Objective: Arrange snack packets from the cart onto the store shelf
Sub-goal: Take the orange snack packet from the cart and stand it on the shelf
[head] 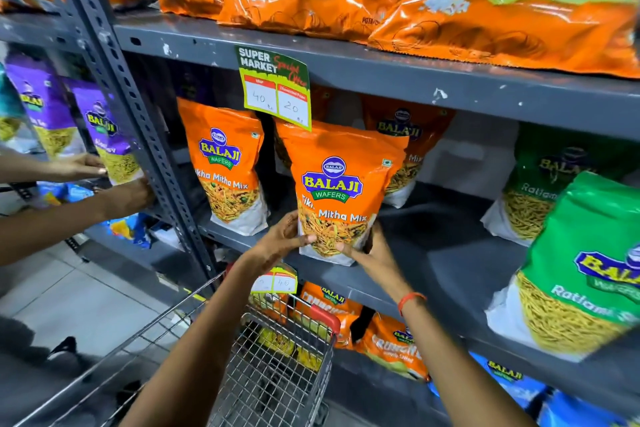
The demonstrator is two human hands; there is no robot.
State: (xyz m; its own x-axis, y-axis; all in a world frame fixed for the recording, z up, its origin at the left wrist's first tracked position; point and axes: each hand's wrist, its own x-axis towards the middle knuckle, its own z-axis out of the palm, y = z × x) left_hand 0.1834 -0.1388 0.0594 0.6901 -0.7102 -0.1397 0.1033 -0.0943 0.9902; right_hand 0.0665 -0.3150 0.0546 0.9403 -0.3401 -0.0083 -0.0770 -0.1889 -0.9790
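Note:
An orange Tikha Mitha Mix packet point(337, 184) stands upright at the front edge of the middle grey shelf point(433, 253). My left hand point(282, 239) grips its lower left corner. My right hand point(369, 251) holds its lower right corner and underside. A matching orange packet point(225, 166) stands on the shelf to its left, and another point(405, 146) stands behind it to the right. The wire cart point(277, 367) sits below my arms, with a few packets dimly visible inside.
Green Ratlami Sev packets point(585, 270) stand at the right of the same shelf. Large orange bags point(467, 7) fill the shelf above; a price tag point(275, 90) hangs from its edge. Another person's hands point(86, 166) handle purple packets point(104, 135) in the left bay.

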